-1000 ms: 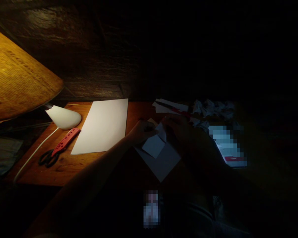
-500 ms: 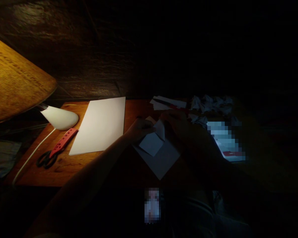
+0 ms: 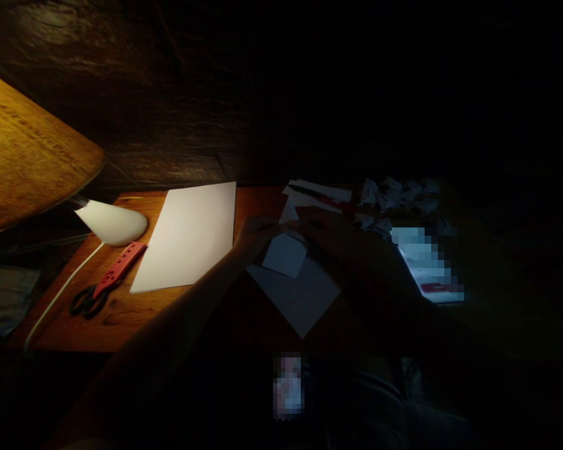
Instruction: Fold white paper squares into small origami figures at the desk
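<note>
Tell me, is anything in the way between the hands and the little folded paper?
Nothing visible is. The left hand and right hand are at the far edge of the folded paper, though shadow hides the exact grip. The larger sheet shows beneath it.

Left hand (image 3: 256,234) and right hand (image 3: 326,232) meet at the far edge of folded paper (image 3: 285,255), both gripping it, finger detail lost in shadow. Square sheet (image 3: 303,306) beneath, corner toward person. To the left: white paper (image 3: 187,240), scissors (image 3: 90,302) in red sheath (image 3: 122,264), lit lamp (image 3: 115,223). To the right: lit phone (image 3: 425,265), screen pixelated. Folded bits (image 3: 394,194) behind it.
</note>
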Action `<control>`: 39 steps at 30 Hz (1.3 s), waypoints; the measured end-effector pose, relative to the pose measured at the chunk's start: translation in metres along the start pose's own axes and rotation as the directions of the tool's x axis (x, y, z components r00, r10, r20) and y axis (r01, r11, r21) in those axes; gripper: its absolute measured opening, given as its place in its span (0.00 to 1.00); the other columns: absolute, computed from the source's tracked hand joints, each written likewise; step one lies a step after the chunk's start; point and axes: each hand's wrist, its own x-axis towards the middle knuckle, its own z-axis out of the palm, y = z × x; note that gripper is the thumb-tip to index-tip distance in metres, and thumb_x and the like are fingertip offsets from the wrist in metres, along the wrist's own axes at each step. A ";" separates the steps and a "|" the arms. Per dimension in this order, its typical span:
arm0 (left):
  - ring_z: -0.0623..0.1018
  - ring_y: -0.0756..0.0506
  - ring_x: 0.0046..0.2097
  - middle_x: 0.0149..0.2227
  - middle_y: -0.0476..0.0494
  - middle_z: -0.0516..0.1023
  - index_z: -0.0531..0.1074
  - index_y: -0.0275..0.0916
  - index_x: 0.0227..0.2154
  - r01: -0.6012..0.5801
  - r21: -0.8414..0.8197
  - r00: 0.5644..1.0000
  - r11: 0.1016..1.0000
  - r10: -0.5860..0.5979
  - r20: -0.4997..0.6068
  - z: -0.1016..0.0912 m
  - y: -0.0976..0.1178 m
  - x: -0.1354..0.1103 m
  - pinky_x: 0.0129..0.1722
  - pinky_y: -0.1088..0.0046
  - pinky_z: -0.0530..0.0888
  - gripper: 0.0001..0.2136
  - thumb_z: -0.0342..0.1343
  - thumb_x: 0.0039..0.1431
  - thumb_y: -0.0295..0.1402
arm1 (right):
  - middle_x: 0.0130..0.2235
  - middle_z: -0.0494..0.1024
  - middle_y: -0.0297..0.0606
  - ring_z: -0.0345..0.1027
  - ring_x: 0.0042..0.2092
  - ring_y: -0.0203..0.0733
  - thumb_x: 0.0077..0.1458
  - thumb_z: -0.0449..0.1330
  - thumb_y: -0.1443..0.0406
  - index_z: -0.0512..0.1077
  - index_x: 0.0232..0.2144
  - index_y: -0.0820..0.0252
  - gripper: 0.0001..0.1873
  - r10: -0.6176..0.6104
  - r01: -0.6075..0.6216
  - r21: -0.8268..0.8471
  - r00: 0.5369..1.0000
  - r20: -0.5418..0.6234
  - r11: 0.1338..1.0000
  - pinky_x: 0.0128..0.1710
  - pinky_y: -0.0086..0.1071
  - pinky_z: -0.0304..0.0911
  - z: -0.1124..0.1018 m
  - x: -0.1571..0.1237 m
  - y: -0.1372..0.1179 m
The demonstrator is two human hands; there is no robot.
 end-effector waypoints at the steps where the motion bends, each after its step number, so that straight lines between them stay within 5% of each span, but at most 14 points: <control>1: 0.63 0.54 0.22 0.19 0.54 0.63 0.68 0.39 0.18 0.003 -0.008 1.000 1.000 -0.003 -0.006 0.000 0.000 0.000 0.21 0.75 0.56 0.19 0.68 0.49 0.46 | 0.30 0.77 0.37 0.70 0.37 0.43 0.58 0.69 0.50 0.72 0.20 0.56 0.22 0.006 -0.006 -0.013 1.000 -0.003 1.000 0.36 0.34 0.64 0.000 0.000 -0.001; 14: 0.63 0.54 0.24 0.19 0.53 0.64 0.71 0.38 0.18 -0.016 -0.030 0.999 0.999 0.014 -0.045 0.004 0.004 -0.001 0.23 0.76 0.56 0.16 0.68 0.47 0.43 | 0.30 0.79 0.37 0.69 0.32 0.39 0.55 0.71 0.47 0.76 0.23 0.58 0.23 -0.004 0.003 -0.019 0.999 -0.050 1.000 0.31 0.32 0.60 -0.001 0.005 0.013; 27: 0.60 0.54 0.24 0.19 0.53 0.60 0.68 0.38 0.15 -0.125 0.019 0.982 0.992 0.126 -0.139 -0.002 0.004 0.000 0.23 0.75 0.54 0.18 0.67 0.49 0.41 | 0.31 0.80 0.38 0.70 0.33 0.40 0.59 0.67 0.45 0.79 0.26 0.58 0.24 0.012 -0.006 -0.045 0.992 0.126 0.999 0.32 0.32 0.62 -0.008 0.002 0.012; 39: 0.60 0.54 0.23 0.17 0.54 0.61 0.69 0.38 0.14 -0.166 -0.012 0.972 0.986 0.161 -0.173 0.000 0.007 -0.001 0.23 0.75 0.54 0.19 0.70 0.48 0.42 | 0.31 0.79 0.38 0.70 0.34 0.40 0.59 0.68 0.46 0.77 0.24 0.57 0.23 0.001 0.011 -0.099 0.993 0.115 0.995 0.34 0.34 0.63 -0.010 0.004 0.006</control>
